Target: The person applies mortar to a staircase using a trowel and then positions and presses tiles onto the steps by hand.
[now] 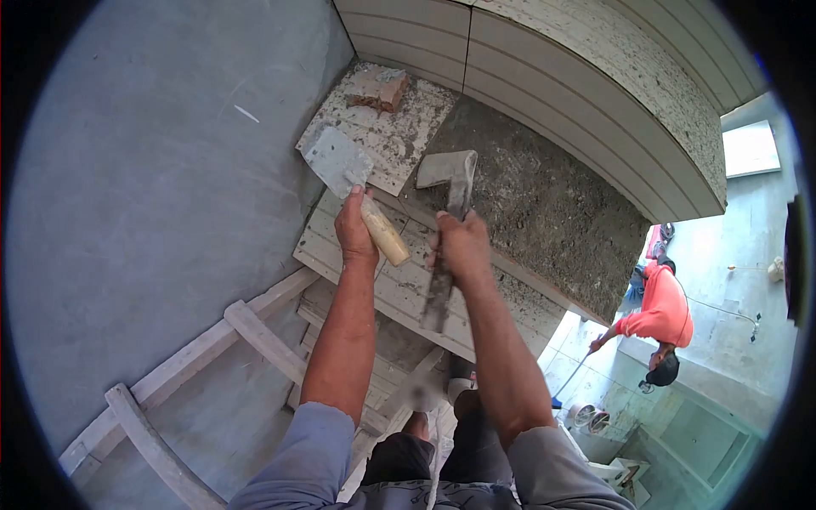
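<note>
My left hand (pixel 355 229) is closed on a trowel with a flat, mortar-smeared blade (pixel 338 160) and a pale wooden handle (pixel 387 231). Its blade lies over the left end of a stair tread. My right hand (pixel 464 245), slightly blurred, grips a mortar-coated, hatchet-shaped hammer (pixel 446 170) by its long dark handle. The head is above a tread covered with rough grey mortar (pixel 544 204). A speckled tile (pixel 404 132) sits at that tread's left end. On the tile rests a broken brick piece (pixel 378 87), beyond the trowel.
A grooved tile riser (pixel 586 93) rises behind the tread. Tiled steps (pixel 357 242) lie below my hands. A wooden ladder-like frame (pixel 183 365) leans by the grey wall (pixel 170 170) at left. Down at right, a person in a red shirt (pixel 665 306) holds a long-handled tool.
</note>
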A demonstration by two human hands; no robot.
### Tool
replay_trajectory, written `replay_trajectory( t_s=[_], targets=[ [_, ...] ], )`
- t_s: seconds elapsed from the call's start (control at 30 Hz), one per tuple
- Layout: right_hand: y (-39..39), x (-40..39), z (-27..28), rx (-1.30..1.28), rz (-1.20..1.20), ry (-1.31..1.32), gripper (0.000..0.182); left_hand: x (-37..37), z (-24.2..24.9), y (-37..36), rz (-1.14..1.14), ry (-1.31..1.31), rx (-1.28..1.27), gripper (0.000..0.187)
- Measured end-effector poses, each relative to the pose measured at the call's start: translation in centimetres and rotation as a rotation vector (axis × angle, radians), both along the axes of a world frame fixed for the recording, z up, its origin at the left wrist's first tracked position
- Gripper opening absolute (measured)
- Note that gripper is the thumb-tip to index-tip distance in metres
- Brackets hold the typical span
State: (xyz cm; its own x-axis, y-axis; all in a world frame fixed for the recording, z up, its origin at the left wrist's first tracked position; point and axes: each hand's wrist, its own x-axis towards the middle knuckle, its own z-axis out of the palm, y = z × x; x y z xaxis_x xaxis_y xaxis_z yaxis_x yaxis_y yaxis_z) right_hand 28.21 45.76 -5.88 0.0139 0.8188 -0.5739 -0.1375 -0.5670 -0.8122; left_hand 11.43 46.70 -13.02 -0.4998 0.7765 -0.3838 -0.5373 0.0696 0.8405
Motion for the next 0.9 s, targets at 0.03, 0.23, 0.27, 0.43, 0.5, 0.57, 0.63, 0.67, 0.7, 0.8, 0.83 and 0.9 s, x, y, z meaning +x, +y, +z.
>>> replay_trajectory(
  t_s=[0.03, 0.23, 0.27, 0.43, 0.5, 0.57, 0.63, 0.67, 0.7, 0.8, 0.83, 0.9],
  targets=[
    [0.4, 1.1, 0.0, -0.028, 0.057, -0.008, 0.025, 0.3, 0.0, 0.1, 0.062, -0.051, 0.038, 0.048],
    [0.3, 9.8, 1.4, 0.419, 0.505, -0.6, 0.023, 1.0, 0.1, -0.8, 0.002, -0.229, 0.041, 0.065],
    [1.3, 10.7, 2.0, 0.517, 0.615, -0.783, 0.023, 1.5, 0.2, -1.1, 0.014, -0.24, 0.041, 0.065],
    [2.4, 10.3, 3.3, 0.565, 0.801, -0.959, 0.026, 3.5, -0.3, -3.4, 0.031, -0.455, 0.067, 0.074],
    [2.5, 10.1, 3.1, 0.673, 0.89, -1.043, 0.027, 4.7, -0.8, -3.2, 0.062, -0.499, 0.089, 0.075],
    [3.0, 9.1, 3.6, 0.635, 0.925, -1.084, 0.028, 5.9, -1.1, -3.2, 0.089, -0.537, 0.107, 0.076],
    [3.7, 8.2, 4.8, 0.609, 0.955, -1.133, 0.029, 6.7, -0.9, -2.8, 0.175, -0.502, 0.103, 0.077],
    [3.9, 7.8, 5.5, 0.593, 0.977, -1.128, 0.029, 6.8, -0.8, -3.0, 0.181, -0.531, 0.126, 0.08],
    [4.0, 7.5, 5.9, 0.574, 0.997, -1.123, 0.03, 6.8, -0.9, -3.0, 0.192, -0.539, 0.129, 0.08],
    [4.3, 6.7, 5.6, 0.714, 1.053, -1.161, 0.031, 6.7, -1.2, -3.1, 0.199, -0.575, 0.139, 0.085],
    [4.4, 6.3, 5.6, 0.715, 1.058, -1.165, 0.031, 6.8, -1.3, -3.0, 0.205, -0.584, 0.146, 0.087],
    [4.9, 5.5, 5.6, 0.615, 1.096, -1.271, 0.03, 6.9, -1.3, -2.8, 0.209, -0.599, 0.157, 0.089]
  ],
)
